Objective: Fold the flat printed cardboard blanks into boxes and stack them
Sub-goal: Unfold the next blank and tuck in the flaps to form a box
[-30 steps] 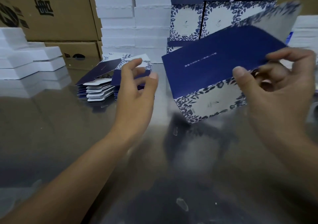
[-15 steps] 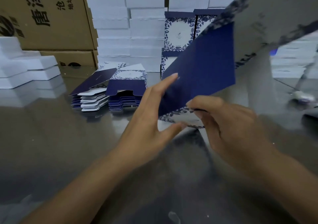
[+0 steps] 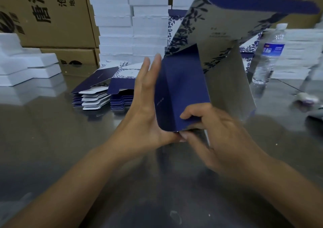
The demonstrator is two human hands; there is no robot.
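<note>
Broadly, a steel desk (image 3: 52,149) fills the scene. Above its near middle a half-opened blue blank (image 3: 181,91) is held upright, to the right of a pile of flat blanks (image 3: 97,96). The card is judged light, stiff across its panels and easily creased, so it is best taken at edges beside the scores. The left grip (image 3: 145,115) is released, with straight fingers laid flat against the left panel. The right grip (image 3: 215,133) is pinched on the bottom edge.
</note>
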